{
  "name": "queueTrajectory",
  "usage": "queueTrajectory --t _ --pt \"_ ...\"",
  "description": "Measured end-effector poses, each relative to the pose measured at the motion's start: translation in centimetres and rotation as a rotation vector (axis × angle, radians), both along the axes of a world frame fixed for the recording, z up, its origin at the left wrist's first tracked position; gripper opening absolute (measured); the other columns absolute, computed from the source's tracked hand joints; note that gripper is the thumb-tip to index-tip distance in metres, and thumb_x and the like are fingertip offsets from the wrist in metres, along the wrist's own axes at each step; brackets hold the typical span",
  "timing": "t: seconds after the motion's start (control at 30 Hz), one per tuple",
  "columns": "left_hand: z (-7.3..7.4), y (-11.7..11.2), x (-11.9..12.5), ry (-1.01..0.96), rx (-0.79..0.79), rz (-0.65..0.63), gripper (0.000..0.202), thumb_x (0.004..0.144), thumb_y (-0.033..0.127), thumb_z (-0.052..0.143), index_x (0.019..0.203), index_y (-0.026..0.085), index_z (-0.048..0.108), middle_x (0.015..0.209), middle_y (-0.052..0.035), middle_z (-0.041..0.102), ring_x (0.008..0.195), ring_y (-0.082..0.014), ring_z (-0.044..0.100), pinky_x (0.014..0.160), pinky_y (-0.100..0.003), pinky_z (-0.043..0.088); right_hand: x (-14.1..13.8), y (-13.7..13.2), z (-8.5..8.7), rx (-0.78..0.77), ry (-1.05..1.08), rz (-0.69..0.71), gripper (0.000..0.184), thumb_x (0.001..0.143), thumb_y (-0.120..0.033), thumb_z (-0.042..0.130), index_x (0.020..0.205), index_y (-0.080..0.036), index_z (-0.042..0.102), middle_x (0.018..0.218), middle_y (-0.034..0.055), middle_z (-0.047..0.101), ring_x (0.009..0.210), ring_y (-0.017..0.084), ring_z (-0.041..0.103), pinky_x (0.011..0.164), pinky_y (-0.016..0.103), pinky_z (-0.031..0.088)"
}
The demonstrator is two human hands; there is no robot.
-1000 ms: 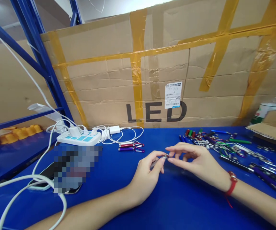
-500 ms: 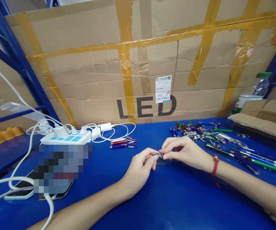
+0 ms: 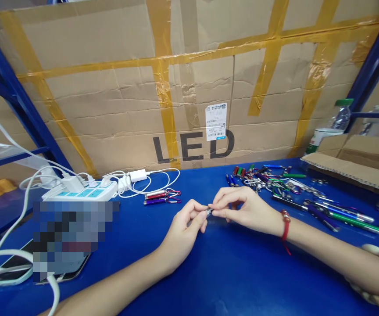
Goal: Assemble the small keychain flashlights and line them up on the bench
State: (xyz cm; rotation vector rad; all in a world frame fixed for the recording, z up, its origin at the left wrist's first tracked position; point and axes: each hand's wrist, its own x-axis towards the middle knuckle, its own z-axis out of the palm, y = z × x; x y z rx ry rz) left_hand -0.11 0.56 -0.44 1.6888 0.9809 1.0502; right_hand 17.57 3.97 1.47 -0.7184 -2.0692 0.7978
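Observation:
My left hand (image 3: 184, 230) and my right hand (image 3: 240, 210) meet over the blue table (image 3: 229, 272), both pinched on one small metallic piece (image 3: 209, 211) held between their fingertips. It looks like part of a mini keychain flashlight; most of it is hidden by my fingers. A red cord is tied round my right wrist (image 3: 285, 224). Two finished flashlights with clips (image 3: 161, 197), one red and one purple, lie just left of my hands.
A heap of coloured flashlight parts and pens (image 3: 294, 188) lies at the right. A white power strip (image 3: 80, 192) with chargers and cables sits at the left, a phone (image 3: 41, 270) in front of it. A big taped cardboard box marked LED (image 3: 192, 87) walls the back.
The view has swung right and down a little. My right hand's fingers, apart a second ago, have closed onto the small piece together with my left hand.

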Motion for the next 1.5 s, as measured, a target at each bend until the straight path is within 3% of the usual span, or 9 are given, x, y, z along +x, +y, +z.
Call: queueTrajectory --t 0.3,0.57,0.73,0.83,1.03,1.3,1.5 --pt "0.07 -0.1 0.04 0.021 -0.008 0.011 0.023 0.086 0.038 0.043 0.091 0.017 0.051 0.059 0.0039 0.048 0.06 -0.0124 0.045 0.061 -0.024 0.034 -0.25 -0.27 0.03 -0.045 -0.005 -0.088 0.025 0.074 -0.034 0.065 0.089 -0.015 0.07 0.072 0.0027 0.067 0.044 0.005 0.054 0.042 0.016 0.042" --pt "0.21 -0.23 0.03 0.058 0.007 0.004 0.025 0.086 0.032 0.046 0.101 0.015 0.056 0.061 0.004 0.045 0.061 -0.0123 0.043 0.06 -0.023 0.033 -0.21 -0.1 -0.14 -0.172 -0.002 -0.128 0.028 0.071 -0.039 0.067 0.081 -0.013 0.071 0.048 -0.0012 0.059 0.039 0.006 0.049 0.039 0.016 0.037" --pt "0.37 -0.19 0.13 0.041 0.044 0.031 0.025 0.086 0.029 0.044 0.102 0.014 0.057 0.062 0.0042 0.043 0.059 -0.0116 0.042 0.06 -0.023 0.034 -0.21 -0.12 -0.06 -0.152 0.012 -0.109 0.024 0.068 -0.032 0.071 0.083 -0.014 0.071 0.06 0.0008 0.064 0.045 0.006 0.052 0.043 0.017 0.04" --pt "0.35 -0.15 0.09 0.073 0.055 0.024 0.025 0.088 0.028 0.043 0.103 0.014 0.056 0.062 0.004 0.043 0.061 -0.0121 0.043 0.062 -0.024 0.034 -0.12 0.0 0.04 -0.102 0.028 -0.08 0.016 0.069 -0.029 0.071 0.075 -0.014 0.07 0.072 0.0025 0.066 0.049 0.006 0.054 0.046 0.018 0.042" --pt "0.21 0.0 -0.18 0.16 0.064 0.002 0.029 0.089 0.028 0.039 0.106 0.014 0.057 0.061 0.0037 0.043 0.062 -0.013 0.042 0.063 -0.025 0.032 0.04 0.36 0.14 0.03 0.039 -0.006 0.012 0.069 -0.026 0.071 0.063 -0.016 0.069 0.069 0.0022 0.065 0.064 0.011 0.059 0.059 0.022 0.047" --pt "0.29 -0.14 0.07 0.108 0.043 0.016 0.025 0.089 0.029 0.039 0.102 0.013 0.054 0.061 0.0046 0.04 0.06 -0.0115 0.04 0.061 -0.024 0.031 0.02 0.27 -0.12 0.09 -0.005 -0.069 0.013 0.068 -0.028 0.072 0.075 -0.017 0.072 0.076 0.0035 0.067 0.064 0.011 0.059 0.054 0.022 0.043" --pt "0.16 -0.33 -0.15 0.142 0.021 0.02 0.018 0.089 0.029 0.041 0.088 0.015 0.052 0.062 0.0048 0.042 0.06 -0.0108 0.039 0.059 -0.024 0.03 0.26 0.69 -0.27 0.023 0.013 -0.022 0.014 0.066 -0.028 0.074 0.075 -0.017 0.073 0.073 0.0032 0.065 0.064 0.011 0.058 0.053 0.022 0.044"
